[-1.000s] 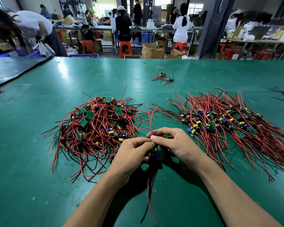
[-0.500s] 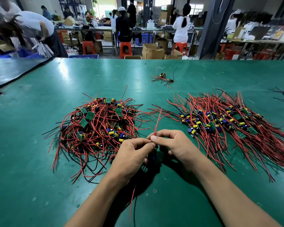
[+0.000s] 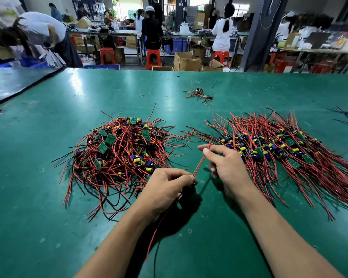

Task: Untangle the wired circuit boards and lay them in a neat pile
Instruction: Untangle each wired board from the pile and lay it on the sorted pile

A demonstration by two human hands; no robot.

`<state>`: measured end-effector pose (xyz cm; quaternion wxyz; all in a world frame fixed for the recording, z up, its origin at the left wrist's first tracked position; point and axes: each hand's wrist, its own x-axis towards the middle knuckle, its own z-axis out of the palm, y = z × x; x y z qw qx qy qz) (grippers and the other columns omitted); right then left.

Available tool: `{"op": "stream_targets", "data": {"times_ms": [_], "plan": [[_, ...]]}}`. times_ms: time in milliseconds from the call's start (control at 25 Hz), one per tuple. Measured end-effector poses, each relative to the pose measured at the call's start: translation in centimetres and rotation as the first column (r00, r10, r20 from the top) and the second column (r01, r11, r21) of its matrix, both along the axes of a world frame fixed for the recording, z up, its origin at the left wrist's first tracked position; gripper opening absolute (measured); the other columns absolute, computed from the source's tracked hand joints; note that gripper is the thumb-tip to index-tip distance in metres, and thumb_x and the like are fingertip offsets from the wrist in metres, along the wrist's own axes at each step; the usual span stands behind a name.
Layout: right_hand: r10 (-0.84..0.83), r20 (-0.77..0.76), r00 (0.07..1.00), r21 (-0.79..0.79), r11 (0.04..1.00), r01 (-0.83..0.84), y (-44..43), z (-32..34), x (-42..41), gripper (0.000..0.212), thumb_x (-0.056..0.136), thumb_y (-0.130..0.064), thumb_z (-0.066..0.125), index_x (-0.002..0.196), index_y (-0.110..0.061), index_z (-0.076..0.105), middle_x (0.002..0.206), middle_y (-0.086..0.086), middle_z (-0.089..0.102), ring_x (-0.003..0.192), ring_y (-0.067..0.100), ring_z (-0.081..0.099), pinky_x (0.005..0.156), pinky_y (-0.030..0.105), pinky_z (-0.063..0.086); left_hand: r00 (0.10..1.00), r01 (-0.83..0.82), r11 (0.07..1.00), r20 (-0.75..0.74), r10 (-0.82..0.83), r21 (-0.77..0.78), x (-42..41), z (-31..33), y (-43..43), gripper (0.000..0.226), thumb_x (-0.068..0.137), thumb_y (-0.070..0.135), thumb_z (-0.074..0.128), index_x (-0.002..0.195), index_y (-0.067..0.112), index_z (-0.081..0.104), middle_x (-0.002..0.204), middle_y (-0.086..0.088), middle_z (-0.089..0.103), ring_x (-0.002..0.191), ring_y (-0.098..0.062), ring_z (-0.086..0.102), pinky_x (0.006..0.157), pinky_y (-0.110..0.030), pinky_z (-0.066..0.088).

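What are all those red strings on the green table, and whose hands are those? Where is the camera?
No machine here, just a person's two bare hands. The picture comes from a camera worn on their head, looking down. On the flat green table lie small green circuit boards with red and black wires: a tangled heap on the left, a neater combed-out pile on the right, and a little bundle farther back. The left hand grips the low end of one thin red wire; the right hand pinches it higher up. I cannot see its board.
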<state>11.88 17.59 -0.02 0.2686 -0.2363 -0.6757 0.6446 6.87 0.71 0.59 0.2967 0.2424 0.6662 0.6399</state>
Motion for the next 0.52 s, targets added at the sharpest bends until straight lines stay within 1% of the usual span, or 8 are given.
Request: {"op": "stream_targets", "data": {"times_ms": [80,120,200,360,440,520], "plan": [[-0.053,-0.027,0.998,-0.051,0.997,0.052,0.6,0.0,0.0,0.015,0.094,-0.006,0.062,0.092,-0.015,0.075,0.063,0.000,0.049,0.042,0.007,0.034,0.040,0.019,0.026,0.999,0.034,0.999,-0.006,-0.034,-0.013,0.1,0.0,-0.1,0.017,0.087,0.007,0.066,0.073,0.007,0.075,0.063,-0.006,0.061,0.066,-0.023,0.043,0.054,-0.027,0.033],[-0.062,-0.039,0.997,-0.069,0.996,0.059,0.9,-0.1,0.1,0.016,0.094,-0.004,0.061,0.093,-0.014,0.074,0.065,-0.003,0.052,0.042,0.006,0.035,0.039,0.018,0.027,0.999,0.046,0.999,-0.011,-0.047,-0.020,0.2,0.0,-0.1,0.016,0.087,0.007,0.066,0.074,0.006,0.075,0.063,-0.006,0.061,0.066,-0.023,0.043,0.056,-0.028,0.032],[-0.056,-0.046,0.997,-0.060,0.997,0.053,1.2,-0.1,0.2,0.017,0.095,-0.003,0.060,0.095,-0.014,0.074,0.065,-0.009,0.055,0.042,0.005,0.037,0.037,0.018,0.030,0.998,0.054,0.998,-0.012,-0.054,-0.021,0.1,-0.1,-0.1,0.015,0.087,0.008,0.066,0.075,0.004,0.074,0.064,-0.006,0.061,0.067,-0.024,0.043,0.058,-0.030,0.033],[-0.004,-0.038,0.999,-0.029,1.000,0.003,1.2,-0.2,0.4,0.019,0.097,-0.006,0.058,0.099,-0.016,0.075,0.061,-0.012,0.054,0.044,0.005,0.038,0.038,0.019,0.031,0.998,0.046,0.999,0.042,-0.046,-0.011,0.1,-0.2,0.1,0.018,0.087,0.008,0.065,0.072,0.009,0.075,0.062,-0.004,0.061,0.061,-0.021,0.047,0.054,-0.025,0.037],[0.009,-0.067,0.998,-0.076,0.997,-0.014,1.2,0.0,0.5,0.017,0.097,-0.007,0.059,0.099,-0.015,0.074,0.058,-0.014,0.053,0.044,0.005,0.037,0.038,0.018,0.031,0.998,0.027,1.000,0.060,-0.026,-0.004,0.0,-0.3,0.1,0.019,0.087,0.010,0.065,0.072,0.013,0.076,0.063,-0.006,0.061,0.062,-0.021,0.047,0.055,-0.026,0.037],[0.047,-0.095,0.994,-0.175,0.982,-0.063,1.0,0.5,0.7,0.011,0.094,-0.013,0.065,0.101,-0.011,0.073,0.061,-0.010,0.052,0.044,0.005,0.036,0.037,0.017,0.030,0.998,0.006,1.000,0.066,-0.007,0.010,-0.1,-0.6,0.3,0.018,0.088,0.013,0.066,0.073,0.014,0.076,0.066,-0.009,0.059,0.064,-0.022,0.043,0.054,-0.027,0.033]]}}
